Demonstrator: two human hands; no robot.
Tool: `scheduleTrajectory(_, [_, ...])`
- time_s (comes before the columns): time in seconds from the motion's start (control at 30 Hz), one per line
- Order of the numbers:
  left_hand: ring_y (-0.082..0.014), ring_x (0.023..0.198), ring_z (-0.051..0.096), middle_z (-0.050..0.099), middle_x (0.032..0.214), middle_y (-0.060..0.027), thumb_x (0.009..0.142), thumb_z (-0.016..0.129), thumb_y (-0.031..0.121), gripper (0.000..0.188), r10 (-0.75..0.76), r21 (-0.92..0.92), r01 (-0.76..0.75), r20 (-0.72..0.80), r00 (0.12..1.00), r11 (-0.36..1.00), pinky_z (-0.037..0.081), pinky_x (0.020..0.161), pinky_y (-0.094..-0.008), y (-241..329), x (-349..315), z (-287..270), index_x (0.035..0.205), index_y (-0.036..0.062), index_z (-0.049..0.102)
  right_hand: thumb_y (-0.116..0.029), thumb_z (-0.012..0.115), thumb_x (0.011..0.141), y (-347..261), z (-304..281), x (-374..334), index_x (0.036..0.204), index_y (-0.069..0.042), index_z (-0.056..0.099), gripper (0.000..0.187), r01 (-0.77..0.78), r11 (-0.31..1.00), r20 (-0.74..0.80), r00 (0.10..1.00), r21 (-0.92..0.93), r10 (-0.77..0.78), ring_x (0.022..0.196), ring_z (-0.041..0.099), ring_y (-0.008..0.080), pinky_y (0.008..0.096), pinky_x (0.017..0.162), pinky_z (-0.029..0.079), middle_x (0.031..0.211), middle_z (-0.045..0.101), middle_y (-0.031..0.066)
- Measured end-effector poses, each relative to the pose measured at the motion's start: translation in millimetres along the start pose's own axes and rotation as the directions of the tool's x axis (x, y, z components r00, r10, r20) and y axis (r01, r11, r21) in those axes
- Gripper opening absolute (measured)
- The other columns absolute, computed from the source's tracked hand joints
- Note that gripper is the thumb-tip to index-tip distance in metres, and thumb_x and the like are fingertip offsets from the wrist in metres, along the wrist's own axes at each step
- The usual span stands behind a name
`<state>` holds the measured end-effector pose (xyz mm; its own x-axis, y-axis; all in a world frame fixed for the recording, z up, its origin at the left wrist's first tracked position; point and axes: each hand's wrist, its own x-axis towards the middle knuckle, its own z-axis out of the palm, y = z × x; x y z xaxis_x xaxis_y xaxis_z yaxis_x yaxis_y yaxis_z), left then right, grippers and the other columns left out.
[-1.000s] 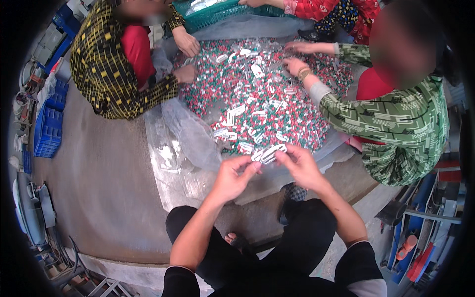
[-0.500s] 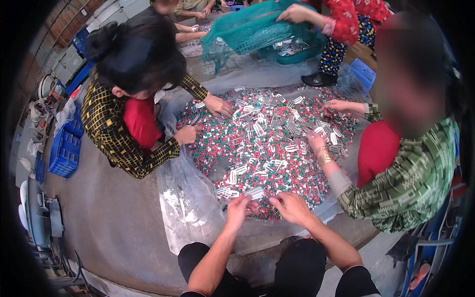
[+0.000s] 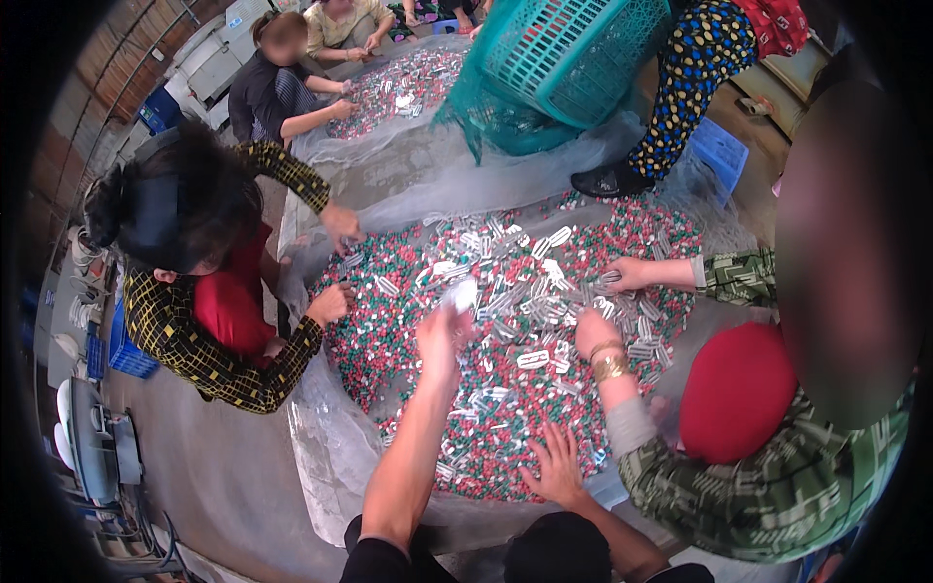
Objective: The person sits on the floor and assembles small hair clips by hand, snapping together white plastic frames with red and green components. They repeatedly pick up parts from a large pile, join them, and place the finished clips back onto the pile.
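Small red, green and white pellets [image 3: 379, 335] cover a wide patch in front of me, with many white slotted strips [image 3: 533, 360] scattered through them. My left hand [image 3: 439, 342] reaches far over the heap, its fingers closed on a bunch of white strips [image 3: 461, 294], blurred by motion. Nearer to me, my right hand [image 3: 558, 468] hangs low over the pellets, fingers spread, holding nothing I can see. Whether its fingertips touch the pellets I cannot tell.
Sheer netting [image 3: 335, 428] lies under the heap. Co-workers' hands reach into it at left [image 3: 330, 303] and right [image 3: 595, 335]. Beyond, a person tilts a green basket [image 3: 544, 58] draped in net, one shoe [image 3: 612, 182] by the heap. A blue crate [image 3: 719, 155] stands at right.
My left hand has moved forward and slightly left with the strips. My right hand has opened out, fingers now spread. The green basket has tipped up, and the view has shifted.
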<state>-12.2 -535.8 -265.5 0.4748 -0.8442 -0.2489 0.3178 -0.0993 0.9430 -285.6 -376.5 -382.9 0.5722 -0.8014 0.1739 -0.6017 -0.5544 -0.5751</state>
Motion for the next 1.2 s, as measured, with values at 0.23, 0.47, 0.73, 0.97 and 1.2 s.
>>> scheduleTrajectory(0.23, [-0.0143,0.075,0.062,0.067,0.089,-0.0105,0.098,0.055,0.026,0.03,0.108,-0.12,-0.112,-0.04,0.993,0.986,0.058,0.073,-0.0356,99.4,70.5,105.0,0.107,-0.0027,0.06,-0.037,0.071,0.084,-1.3,-2.7,6.5,0.126,-0.007,0.057,0.054,0.008,0.998,-0.005,1.0,0.058,-0.007,0.142,0.033,0.0374,0.0582,0.116,0.022,0.148,0.04,0.023])
scheduleTrajectory(0.47, [-0.0106,0.063,0.058,0.069,0.088,-0.0108,0.099,0.054,0.023,0.032,0.049,-0.089,-0.109,-0.502,0.863,0.99,0.054,0.058,-0.0255,46.7,37.8,-54.0,0.112,-0.0046,0.061,-0.035,0.072,0.083,7.5,-8.1,6.4,0.125,-0.007,0.057,0.053,-0.005,0.998,-0.024,1.0,0.069,0.007,0.139,0.037,0.0381,0.0587,0.115,0.024,0.144,0.043,0.024])
scheduleTrajectory(0.73, [-0.0212,0.08,0.065,0.067,0.11,-0.0162,0.096,0.059,0.037,0.054,0.242,0.02,-0.245,-0.232,0.942,0.969,0.057,0.066,-0.0349,104.0,170.8,32.7,0.13,-0.0041,0.05,-0.039,0.07,0.084,-0.3,-1.6,8.4,0.125,-0.007,0.056,0.054,-0.022,0.998,-0.068,0.997,0.059,0.026,0.138,0.039,0.0387,0.0599,0.113,0.026,0.144,0.044,0.0237])
scheduleTrajectory(0.97, [-0.0155,0.063,0.066,0.071,0.085,-0.0126,0.092,0.068,0.027,0.054,0.242,0.435,-0.197,-0.05,0.969,0.879,0.051,0.053,-0.0301,35.9,136.4,104.2,0.132,-0.0039,0.05,-0.044,0.067,0.087,3.3,9.7,1.6,0.124,-0.009,0.055,0.052,-0.054,0.998,-0.031,0.998,0.025,0.055,0.137,0.041,0.0355,0.0586,0.113,0.027,0.144,0.046,0.0207])
scheduleTrajectory(1.2, [-0.034,0.101,0.067,0.07,0.109,-0.0189,0.09,0.066,0.023,0.043,0.191,0.893,-0.263,0.205,0.96,0.366,0.052,0.089,-0.043,-26.4,-18.8,-50.3,0.127,0.0031,0.057,-0.049,0.062,0.088,20.1,36.0,-7.9,0.12,-0.011,0.059,0.05,0.029,0.987,-0.12,0.992,-0.159,-0.049,0.136,0.043,0.035,0.0585,0.114,0.028,0.143,0.048,0.019])
